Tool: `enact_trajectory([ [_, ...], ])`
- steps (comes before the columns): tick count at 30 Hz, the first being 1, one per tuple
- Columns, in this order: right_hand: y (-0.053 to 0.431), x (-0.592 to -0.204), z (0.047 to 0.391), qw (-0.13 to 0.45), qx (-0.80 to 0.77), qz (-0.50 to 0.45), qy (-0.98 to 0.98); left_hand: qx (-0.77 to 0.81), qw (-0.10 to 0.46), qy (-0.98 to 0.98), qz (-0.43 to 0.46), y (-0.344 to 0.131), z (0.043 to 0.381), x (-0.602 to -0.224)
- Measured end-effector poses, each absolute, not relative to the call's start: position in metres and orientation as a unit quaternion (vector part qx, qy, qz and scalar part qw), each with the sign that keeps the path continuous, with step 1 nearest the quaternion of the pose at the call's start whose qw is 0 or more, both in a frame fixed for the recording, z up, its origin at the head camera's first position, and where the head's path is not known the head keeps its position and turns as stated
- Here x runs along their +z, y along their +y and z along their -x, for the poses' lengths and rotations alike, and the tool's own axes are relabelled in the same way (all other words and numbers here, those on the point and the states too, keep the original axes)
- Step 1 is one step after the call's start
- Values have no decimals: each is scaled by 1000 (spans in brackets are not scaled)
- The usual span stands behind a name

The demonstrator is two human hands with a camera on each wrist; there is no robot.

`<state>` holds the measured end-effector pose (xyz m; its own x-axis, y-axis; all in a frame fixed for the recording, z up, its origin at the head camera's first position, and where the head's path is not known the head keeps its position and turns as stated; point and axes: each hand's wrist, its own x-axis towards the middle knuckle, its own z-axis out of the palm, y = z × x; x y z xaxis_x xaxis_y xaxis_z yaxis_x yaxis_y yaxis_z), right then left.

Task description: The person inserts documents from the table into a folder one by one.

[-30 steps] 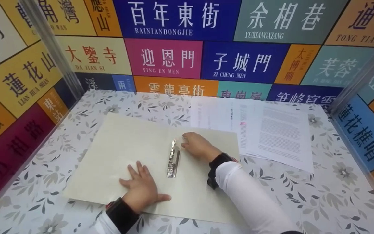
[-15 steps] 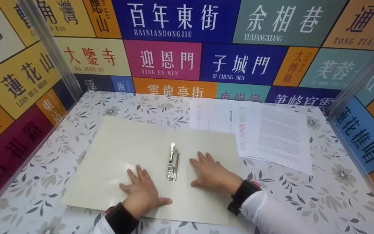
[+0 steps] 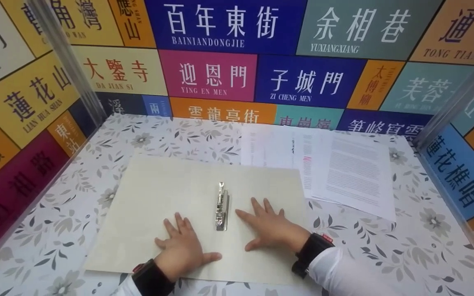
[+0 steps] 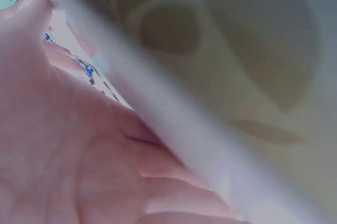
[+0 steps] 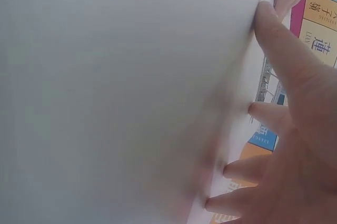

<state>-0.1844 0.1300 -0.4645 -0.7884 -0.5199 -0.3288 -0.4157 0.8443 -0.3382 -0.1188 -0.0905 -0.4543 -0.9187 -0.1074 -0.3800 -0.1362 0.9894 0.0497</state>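
A cream file folder (image 3: 138, 197) lies spread flat in the head view, with a metal lever clip (image 3: 221, 209) standing near its middle fold. My left hand (image 3: 184, 248) rests on the left cover near the front edge, fingers spread and thumb toward the fold. On the right cover, beside the clip, my right hand (image 3: 276, 228) lies with spread fingers. In the right wrist view the fingertips of my right hand (image 5: 295, 124) press on the pale cover. The left wrist view shows the palm of my left hand (image 4: 79, 145) by the folder's blurred edge.
Several printed sheets (image 3: 354, 170) lie overlapping behind the folder at the right, partly under its far edge. A floral cloth (image 3: 385, 250) covers the table. Upright panels (image 3: 208, 76) with coloured name signs enclose the back and both sides.
My right hand has left the spot beside the clip's far end and come nearer and to the right, its fingers spreading flat. The folder has shifted slightly toward me; the left hand stays on it.
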Motion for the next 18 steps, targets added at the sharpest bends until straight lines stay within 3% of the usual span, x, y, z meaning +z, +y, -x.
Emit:
enact_trajectory([
  [13, 127, -463, 185, 212, -109, 246, 940, 45, 247, 968, 10, -105, 127, -435],
  [18, 126, -461, 183, 214, -113, 242, 940, -17, 227, 973, -45, -109, 135, -426],
])
